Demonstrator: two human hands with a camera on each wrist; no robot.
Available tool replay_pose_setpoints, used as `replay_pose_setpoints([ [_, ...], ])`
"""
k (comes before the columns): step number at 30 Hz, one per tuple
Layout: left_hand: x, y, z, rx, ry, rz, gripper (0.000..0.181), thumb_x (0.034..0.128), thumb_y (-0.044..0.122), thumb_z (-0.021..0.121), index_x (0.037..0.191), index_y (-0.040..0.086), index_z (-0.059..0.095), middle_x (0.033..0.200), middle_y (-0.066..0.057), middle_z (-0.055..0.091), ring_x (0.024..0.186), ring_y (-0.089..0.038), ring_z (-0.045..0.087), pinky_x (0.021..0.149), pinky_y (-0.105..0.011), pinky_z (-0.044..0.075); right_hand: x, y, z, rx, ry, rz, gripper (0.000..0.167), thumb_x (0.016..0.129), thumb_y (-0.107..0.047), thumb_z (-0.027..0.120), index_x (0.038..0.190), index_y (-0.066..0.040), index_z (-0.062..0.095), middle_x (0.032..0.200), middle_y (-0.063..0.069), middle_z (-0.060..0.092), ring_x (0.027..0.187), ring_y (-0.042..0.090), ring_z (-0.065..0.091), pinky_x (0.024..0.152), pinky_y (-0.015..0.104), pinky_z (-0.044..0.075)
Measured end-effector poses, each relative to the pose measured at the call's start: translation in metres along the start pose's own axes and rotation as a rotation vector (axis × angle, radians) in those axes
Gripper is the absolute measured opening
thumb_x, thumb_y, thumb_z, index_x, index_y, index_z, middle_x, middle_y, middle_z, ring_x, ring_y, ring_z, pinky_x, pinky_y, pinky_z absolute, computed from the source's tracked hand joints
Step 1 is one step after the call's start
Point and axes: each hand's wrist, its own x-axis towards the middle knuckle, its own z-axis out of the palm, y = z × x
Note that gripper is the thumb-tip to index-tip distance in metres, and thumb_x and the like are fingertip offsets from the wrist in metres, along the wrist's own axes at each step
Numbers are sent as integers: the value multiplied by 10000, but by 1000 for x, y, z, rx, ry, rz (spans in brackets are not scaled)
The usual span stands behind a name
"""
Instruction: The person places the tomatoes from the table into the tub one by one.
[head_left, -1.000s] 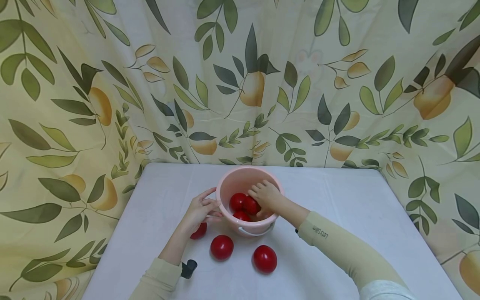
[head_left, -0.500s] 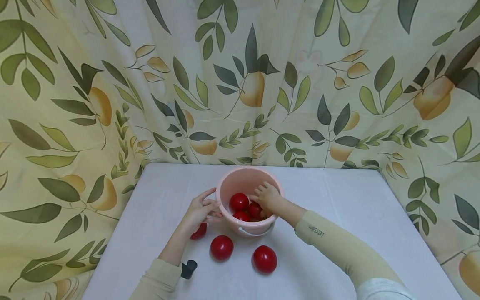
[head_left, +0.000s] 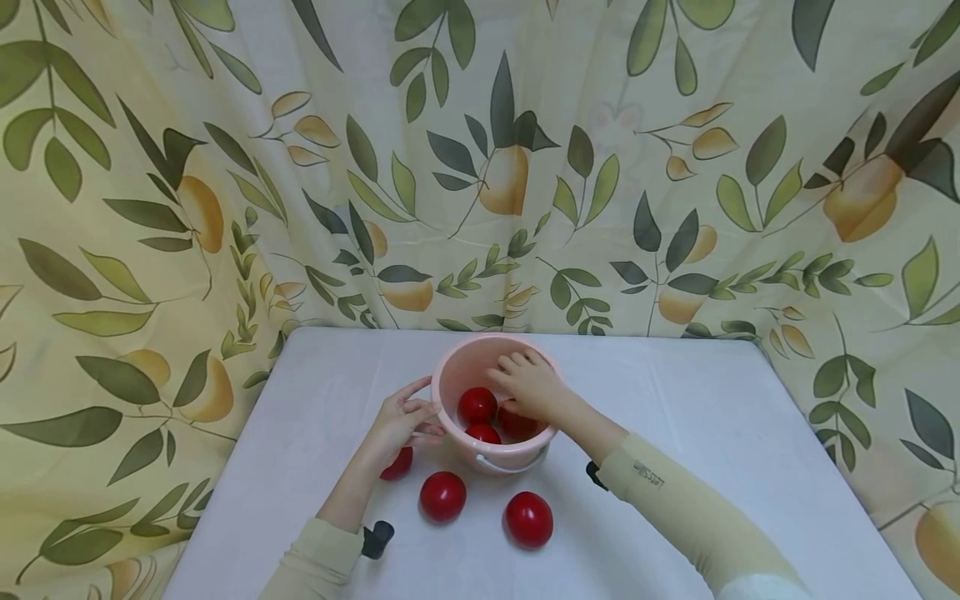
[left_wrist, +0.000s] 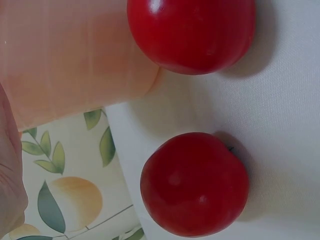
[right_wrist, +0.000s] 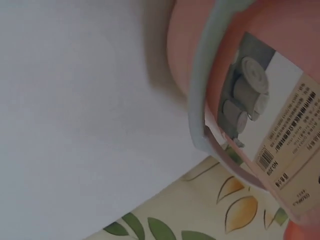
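A pink bucket point(head_left: 465, 358) stands on the table with three red tomatoes visible inside: one at the left point(head_left: 477, 406), one in front point(head_left: 483, 433), one at the right point(head_left: 517, 423). My right hand point(head_left: 528, 387) is inside the bucket, above the right-hand tomato and partly covering it; its fingers look loose. Outside, my left hand point(head_left: 401, 421) rests its fingers against the bucket's left side. The right wrist view shows the bucket's handle point(right_wrist: 197, 100) and label point(right_wrist: 280, 130), but not clearly the hand.
Three more tomatoes lie on the white table point(head_left: 637, 392): one partly behind the left hand point(head_left: 397, 463), one in front of the bucket point(head_left: 443, 497), one to its right point(head_left: 528, 520). A leaf-and-fruit patterned curtain point(head_left: 480, 167) hangs behind and beside the table.
The right-hand tomato has shifted right and toward the bucket's near side. My right hand has risen and moved back slightly off it. The left hand and table tomatoes stay put.
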Motion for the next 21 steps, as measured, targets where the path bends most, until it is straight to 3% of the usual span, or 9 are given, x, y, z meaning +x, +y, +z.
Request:
replay_pose_setpoints([
  [3, -2, 3, 0, 4, -15, -7, 572, 873, 70, 601, 1393, 123, 370, 853, -62, 659, 666, -224, 664, 681, -378, 564, -5, 2, -4, 68, 135, 44, 547, 721, -311, 746, 1212, -175, 547, 1150, 82, 546, 1106, 269, 456, 944, 490, 381],
  [5, -6, 8, 1, 11, -26, -8, 575, 877, 62, 591, 1399, 108, 355, 852, -58, 658, 672, -226, 665, 688, -379, 563, -10, 2, -9, 89, 180, 87, 554, 728, -309, 736, 1225, -167, 535, 1199, 91, 527, 1138, 280, 437, 949, 511, 373],
  [13, -20, 23, 6, 26, -23, -7, 557, 882, 53, 579, 1394, 89, 361, 857, -58, 660, 692, -230, 668, 719, -390, 556, -40, -10, -29, 134, 218, 217, 593, 766, -385, 669, 1288, -162, 497, 1277, 94, 483, 1161, 277, 423, 977, 527, 339],
  [21, -9, 11, 2, 23, -21, -8, 571, 881, 69, 588, 1400, 108, 355, 875, -65, 661, 687, -230, 667, 720, -411, 554, -77, -27, -28, 158, 315, 259, 645, 722, -457, 694, 1269, -167, 512, 1247, 103, 501, 1141, 270, 439, 942, 531, 370],
])
